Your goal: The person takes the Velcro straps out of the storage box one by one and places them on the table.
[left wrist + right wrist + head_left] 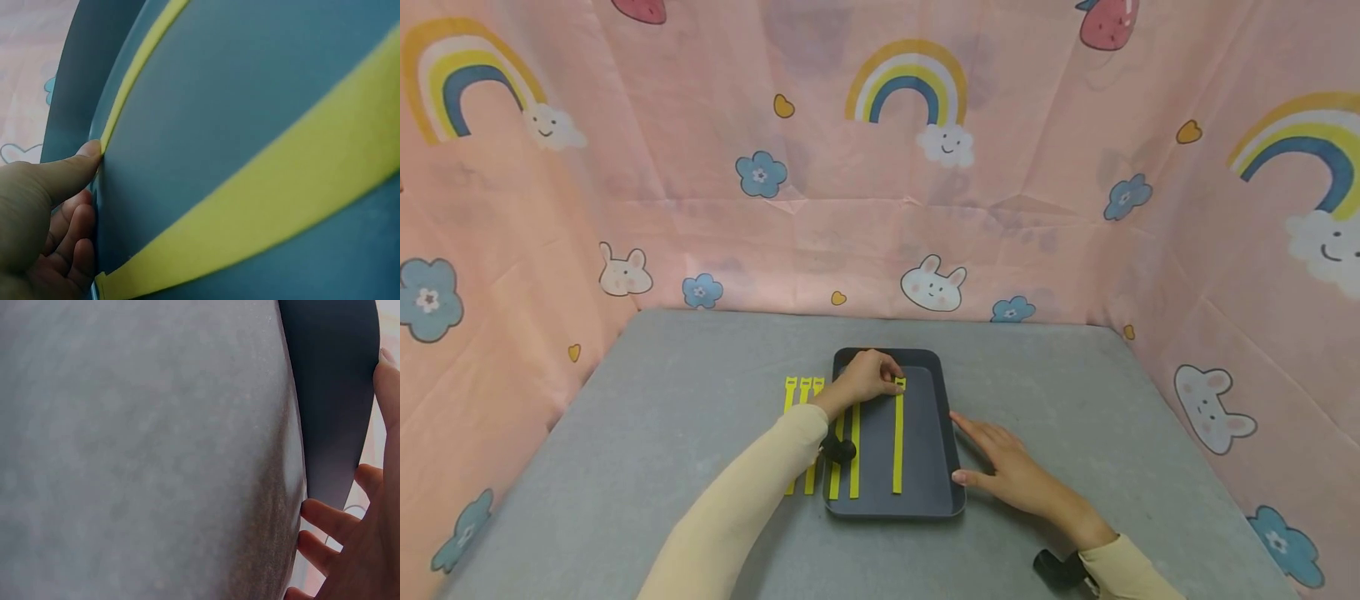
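A dark grey rectangular tray (931, 442) lies on the table with three yellow hook-and-loop cable ties lengthwise inside. My left hand (867, 377) reaches over the tray and pinches the slotted head of the rightmost cable tie (898, 446); in the left wrist view, the thumb (69, 175) is at that end. Left of it, two more cable ties (854, 458) lie side by side, partly covered by the left wrist. My right hand (1015, 473) is at the tray's right side, fingers spread, fingertips against the rim. In the right wrist view, the tray's outer wall (334, 406) stands beside these fingers.
Several more yellow cable ties (790, 396) lie in a row on the grey table (700, 375), just left of the tray and partly under the left forearm. A pink patterned cloth (820, 225) hangs around the table's back and sides.
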Demonstrator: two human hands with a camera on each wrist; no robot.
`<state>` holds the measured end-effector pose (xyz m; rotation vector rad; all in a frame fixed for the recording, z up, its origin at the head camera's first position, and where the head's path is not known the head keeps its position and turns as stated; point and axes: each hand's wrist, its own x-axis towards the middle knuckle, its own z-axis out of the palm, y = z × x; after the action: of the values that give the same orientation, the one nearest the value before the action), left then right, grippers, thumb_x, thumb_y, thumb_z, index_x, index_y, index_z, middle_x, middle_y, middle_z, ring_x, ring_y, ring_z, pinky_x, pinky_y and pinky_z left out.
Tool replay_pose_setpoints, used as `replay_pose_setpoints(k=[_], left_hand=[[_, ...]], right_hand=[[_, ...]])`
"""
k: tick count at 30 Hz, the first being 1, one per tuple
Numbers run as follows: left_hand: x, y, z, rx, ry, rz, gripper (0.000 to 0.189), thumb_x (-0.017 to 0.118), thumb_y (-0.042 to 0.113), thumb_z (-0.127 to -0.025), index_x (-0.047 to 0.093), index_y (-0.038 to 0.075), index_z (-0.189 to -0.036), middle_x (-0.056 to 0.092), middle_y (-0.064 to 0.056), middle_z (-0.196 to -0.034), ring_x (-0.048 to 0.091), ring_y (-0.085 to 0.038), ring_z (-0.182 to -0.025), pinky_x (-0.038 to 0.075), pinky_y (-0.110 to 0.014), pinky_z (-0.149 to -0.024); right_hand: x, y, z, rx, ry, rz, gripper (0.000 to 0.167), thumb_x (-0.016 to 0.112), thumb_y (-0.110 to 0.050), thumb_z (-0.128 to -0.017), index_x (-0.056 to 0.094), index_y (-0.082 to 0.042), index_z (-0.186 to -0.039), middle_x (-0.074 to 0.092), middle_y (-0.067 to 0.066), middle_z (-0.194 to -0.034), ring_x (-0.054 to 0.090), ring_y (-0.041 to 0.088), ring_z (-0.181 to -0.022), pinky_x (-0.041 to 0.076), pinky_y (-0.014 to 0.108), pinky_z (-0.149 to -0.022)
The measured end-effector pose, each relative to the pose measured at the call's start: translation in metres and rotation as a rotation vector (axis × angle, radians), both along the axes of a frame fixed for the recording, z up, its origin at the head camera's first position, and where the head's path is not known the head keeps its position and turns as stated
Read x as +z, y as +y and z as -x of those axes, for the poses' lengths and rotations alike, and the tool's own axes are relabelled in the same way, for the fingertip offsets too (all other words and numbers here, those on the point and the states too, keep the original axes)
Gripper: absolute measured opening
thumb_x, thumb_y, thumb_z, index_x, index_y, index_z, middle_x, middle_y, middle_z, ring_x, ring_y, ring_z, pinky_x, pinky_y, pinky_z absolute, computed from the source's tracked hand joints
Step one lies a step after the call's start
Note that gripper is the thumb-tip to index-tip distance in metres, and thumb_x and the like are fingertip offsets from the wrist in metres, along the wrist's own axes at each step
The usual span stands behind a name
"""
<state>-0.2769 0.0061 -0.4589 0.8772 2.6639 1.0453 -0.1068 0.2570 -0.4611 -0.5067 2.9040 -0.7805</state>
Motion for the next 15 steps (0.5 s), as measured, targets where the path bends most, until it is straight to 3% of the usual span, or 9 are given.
replay_pose_setpoints(k=[15], left_hand=[[-0.0043, 0.0018, -0.001, -0.022, 0.01, -0.009, 0.023, 0.077, 0.02, -0.086, 0.075, 0.011, -0.107, 0.066, -0.002, -0.079, 0.052, -0.008, -0.066, 0.044, -0.02, -0.064]], right_hand=[[-0.0015, 0.0006, 0.0005, 0.004, 0.012, -0.009, 0.083, 0.063, -0.056, -0.09, 0.023, -0.031, -0.158, 0.044, 0.011, -0.154, 0.04, 0.044, -0.14, 0.029, 0.071, -0.106]])
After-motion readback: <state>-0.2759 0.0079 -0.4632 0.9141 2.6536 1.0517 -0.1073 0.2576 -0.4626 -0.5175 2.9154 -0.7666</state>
